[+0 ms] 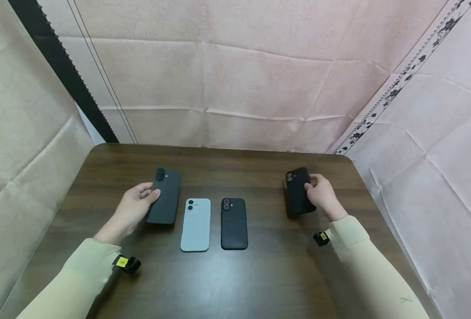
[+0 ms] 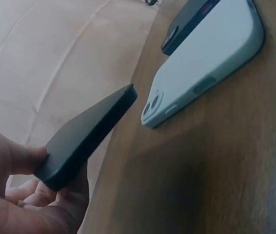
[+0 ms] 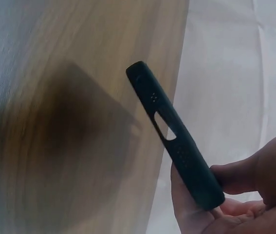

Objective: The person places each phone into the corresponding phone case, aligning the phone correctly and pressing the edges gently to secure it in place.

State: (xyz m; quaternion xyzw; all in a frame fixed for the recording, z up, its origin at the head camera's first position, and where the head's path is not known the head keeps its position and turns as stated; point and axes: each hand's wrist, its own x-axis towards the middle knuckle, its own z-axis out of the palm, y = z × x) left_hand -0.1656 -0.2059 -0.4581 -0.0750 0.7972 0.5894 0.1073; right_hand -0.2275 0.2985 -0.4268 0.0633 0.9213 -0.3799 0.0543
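Observation:
My left hand [image 1: 133, 204] pinches a dark grey phone [image 1: 166, 199] by its left edge, thumb on the back with its two camera rings. In the left wrist view this phone [image 2: 86, 139] is tilted above the table. A black phone case [image 1: 300, 195] is pinched by its right edge in my right hand [image 1: 322, 195], held tilted over the table. White cloth shows through the slot in the end of this case [image 3: 193, 170] in the right wrist view. Between the hands, a light blue phone [image 1: 196, 228] and a black phone [image 1: 234, 226] lie side by side, backs up, cameras at the far end.
The brown wooden table [image 1: 259, 283] has rounded far corners. Pale cloth [image 1: 219, 79] hangs behind it, with more cloth at the left and right sides. Each sleeve carries a small black wrist camera, the left one [image 1: 127, 263] and the right one [image 1: 321, 238].

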